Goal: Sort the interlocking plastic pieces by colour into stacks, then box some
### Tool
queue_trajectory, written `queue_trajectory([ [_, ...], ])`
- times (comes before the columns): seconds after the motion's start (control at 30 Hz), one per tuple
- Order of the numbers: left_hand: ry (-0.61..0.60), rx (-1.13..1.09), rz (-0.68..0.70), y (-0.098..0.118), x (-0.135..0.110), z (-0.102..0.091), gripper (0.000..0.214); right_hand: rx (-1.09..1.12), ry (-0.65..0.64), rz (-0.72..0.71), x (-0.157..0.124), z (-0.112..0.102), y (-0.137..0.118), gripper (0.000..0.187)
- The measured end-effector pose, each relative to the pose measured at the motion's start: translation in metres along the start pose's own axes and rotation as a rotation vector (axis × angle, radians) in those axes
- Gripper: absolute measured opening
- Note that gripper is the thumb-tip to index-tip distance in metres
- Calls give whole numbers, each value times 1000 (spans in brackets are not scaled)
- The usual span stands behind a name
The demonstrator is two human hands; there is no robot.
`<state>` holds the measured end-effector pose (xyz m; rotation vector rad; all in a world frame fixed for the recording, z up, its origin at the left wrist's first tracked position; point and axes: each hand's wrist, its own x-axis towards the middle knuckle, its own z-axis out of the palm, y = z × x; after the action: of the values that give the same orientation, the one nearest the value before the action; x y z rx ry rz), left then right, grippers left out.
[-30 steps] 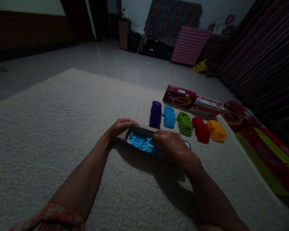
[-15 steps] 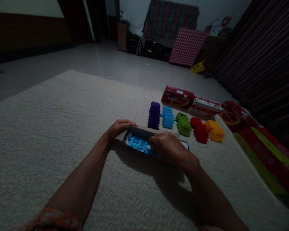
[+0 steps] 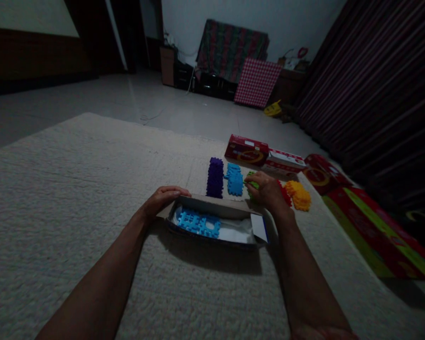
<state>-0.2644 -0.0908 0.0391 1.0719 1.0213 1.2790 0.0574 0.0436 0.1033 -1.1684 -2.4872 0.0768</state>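
Observation:
My left hand (image 3: 163,200) holds the far left corner of an open cardboard box (image 3: 230,204), its fingers curled over the rim. Inside the box, light blue interlocking plastic tiles (image 3: 194,223) lie at the left end; the right part shows a whitish lining. Beyond the box's right end, my right hand (image 3: 267,189) has its thumb and fingers closed around green interlocking tiles (image 3: 252,181), which it partly covers. Left of that hand stand a purple stack (image 3: 215,177) and a light blue stack (image 3: 235,179) of tiles. Red tiles (image 3: 286,192) are partly hidden behind the hand.
Yellow-orange tiles (image 3: 298,195) sit at the right of the row. Behind stand a red carton (image 3: 247,150) and a white-and-red carton (image 3: 285,161). Larger red and green boxes (image 3: 371,226) line the right edge of the cream quilted mat (image 3: 92,189).
My right hand has left the box and moved forward to the green tiles. The box's right interior now shows. My left hand stays on the box; the view has shifted slightly.

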Motion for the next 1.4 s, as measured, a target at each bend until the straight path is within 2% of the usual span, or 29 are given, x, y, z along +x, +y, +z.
queue_trajectory([
  [0.1, 3, -6, -14, -1, 1, -1, 27, -33, -21, -27, 2, 23, 10, 22],
  [0.2, -11, -15, -1, -2, 1, -2, 26, -66, -23, -36, 0, 30, 9, 28],
  [0.37, -3, -18, 2, -3, 1, -2, 25, -93, -61, -12, 0, 30, 9, 32],
  [0.6, 6, -21, -28, -5, 2, -4, 25, -103, -20, -19, -1, 34, 6, 26],
  [0.77, 17, -34, -38, -6, 2, -4, 24, -93, -19, -8, -1, 34, 5, 39],
  [1.07, 8, -26, -26, -6, 4, -5, 25, -156, -87, 0, -2, 36, 1, 48],
  [1.4, -2, -43, -14, -6, 1, -3, 23, -165, -17, -23, -3, 35, 1, 36],
])
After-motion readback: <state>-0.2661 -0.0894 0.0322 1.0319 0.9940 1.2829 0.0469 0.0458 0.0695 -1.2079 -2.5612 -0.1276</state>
